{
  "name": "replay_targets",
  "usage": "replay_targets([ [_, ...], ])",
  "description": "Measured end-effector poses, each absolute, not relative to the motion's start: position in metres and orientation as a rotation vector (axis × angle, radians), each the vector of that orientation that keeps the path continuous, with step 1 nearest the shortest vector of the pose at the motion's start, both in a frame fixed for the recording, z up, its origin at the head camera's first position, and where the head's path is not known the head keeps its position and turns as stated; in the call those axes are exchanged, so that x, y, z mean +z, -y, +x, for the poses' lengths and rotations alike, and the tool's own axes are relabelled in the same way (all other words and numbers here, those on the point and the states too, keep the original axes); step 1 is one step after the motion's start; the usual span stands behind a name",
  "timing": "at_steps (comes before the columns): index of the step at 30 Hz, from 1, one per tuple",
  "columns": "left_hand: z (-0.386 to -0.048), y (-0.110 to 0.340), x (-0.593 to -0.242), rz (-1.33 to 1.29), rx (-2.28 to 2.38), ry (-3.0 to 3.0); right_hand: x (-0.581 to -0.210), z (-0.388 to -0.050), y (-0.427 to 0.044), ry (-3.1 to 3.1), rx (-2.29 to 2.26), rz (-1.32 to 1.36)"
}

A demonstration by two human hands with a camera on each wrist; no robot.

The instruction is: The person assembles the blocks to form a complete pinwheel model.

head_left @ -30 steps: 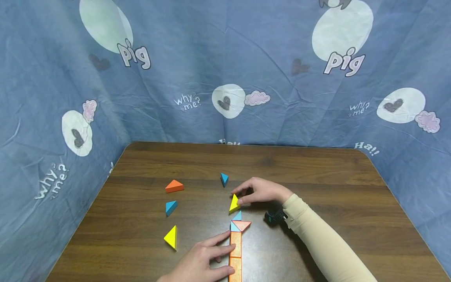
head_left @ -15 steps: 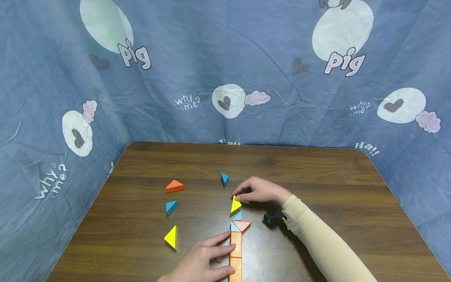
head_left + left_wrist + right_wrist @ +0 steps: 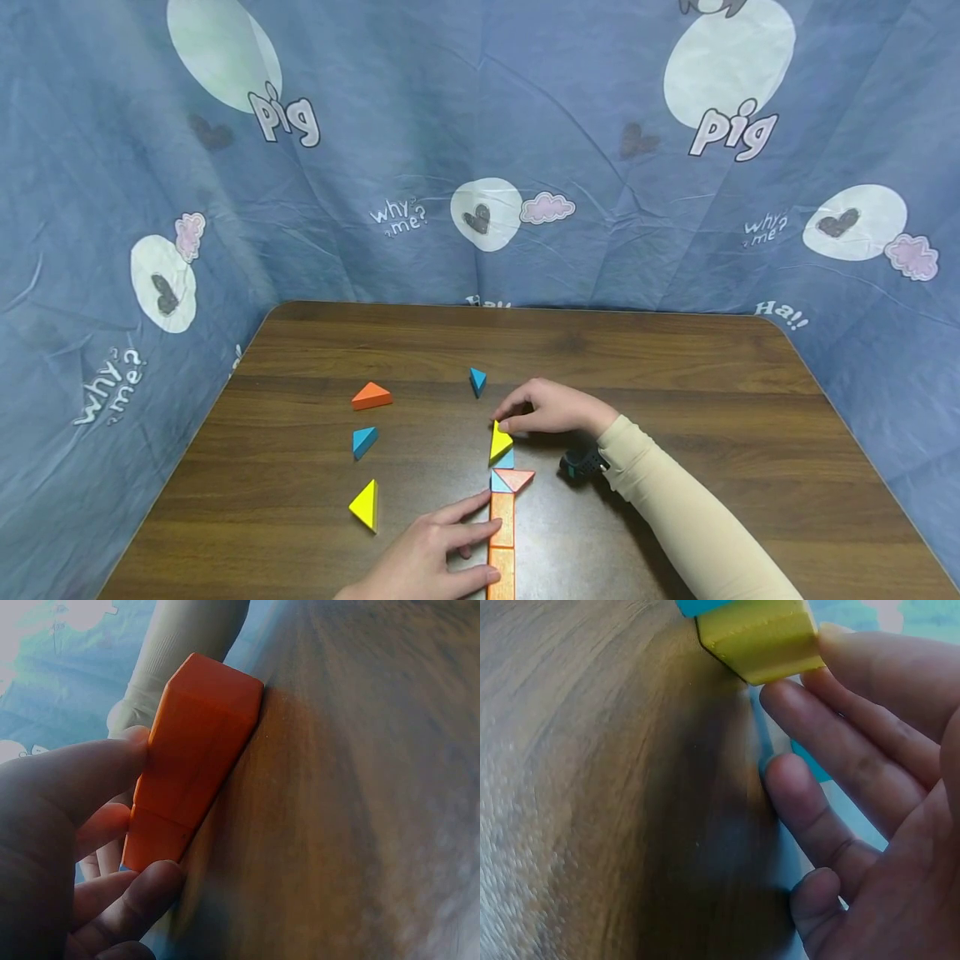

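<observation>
Between thumb and fingers my right hand (image 3: 553, 407) (image 3: 885, 750) pinches a yellow triangular block (image 3: 500, 445) (image 3: 765, 641), beside a pale blue triangle (image 3: 507, 459) that it partly overlaps in the head view. Below lie a blue triangle (image 3: 498, 482) and a pinkish-orange one (image 3: 517, 478), side by side at the top of a column of orange blocks (image 3: 504, 518) (image 3: 199, 742). Extended fingers of my left hand (image 3: 427, 550) (image 3: 45, 802) touch the column's left side and top.
On the left of the wooden table (image 3: 247, 492) lie an orange triangle (image 3: 371, 397), a blue triangle (image 3: 364, 442) and a yellow triangle (image 3: 365, 506). Another blue triangle (image 3: 477, 382) lies farther back. A black wrist device (image 3: 583, 462) is at the right wrist.
My right hand first shifted the yellow block slightly right, then brought it a little nearer, over more of the pale blue triangle in view. My left hand has stayed in place.
</observation>
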State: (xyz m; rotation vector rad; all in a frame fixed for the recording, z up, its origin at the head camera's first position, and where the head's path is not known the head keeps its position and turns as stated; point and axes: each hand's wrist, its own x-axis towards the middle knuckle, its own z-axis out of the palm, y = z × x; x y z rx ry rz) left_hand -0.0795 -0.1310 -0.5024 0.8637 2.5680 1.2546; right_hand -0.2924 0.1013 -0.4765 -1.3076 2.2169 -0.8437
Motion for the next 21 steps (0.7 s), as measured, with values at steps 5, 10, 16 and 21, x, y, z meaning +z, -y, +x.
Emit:
replay_targets([
  [5,-0.0785,0.1304,-0.5042,0.894,1.264,-2.599,-0.4769,-0.2917,-0.1009,-2.203,-0.842,-1.309],
  [10,-0.0777,0.1296,-0.5055,0.919,1.271,-2.629,-0.4769,-0.2904,-0.1000,-2.184,-0.845,-1.307],
  [16,-0.0789,0.1303,-0.5041,0.873,1.277,-2.582,-0.4759,-0.2891,-0.0988,-2.174,-0.851,-1.304],
  [21,-0.0794,0.1302,-0.5034,0.862,1.299,-2.556,-0.4745,-0.2877,-0.0984,-2.173,-0.854,-1.296],
])
